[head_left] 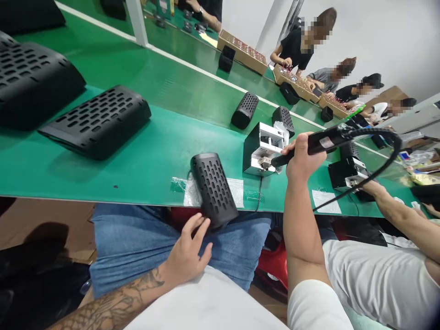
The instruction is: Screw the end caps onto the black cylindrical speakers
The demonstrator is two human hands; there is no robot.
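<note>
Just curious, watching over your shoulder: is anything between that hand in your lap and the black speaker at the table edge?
Nothing visible. The left hand already has its fingertips against the near end of the speaker.

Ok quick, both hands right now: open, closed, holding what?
Left hand: open, fingers resting on the near end of the black speaker.
Right hand: closed around the electric screwdriver, tip at the dispenser box.
</note>
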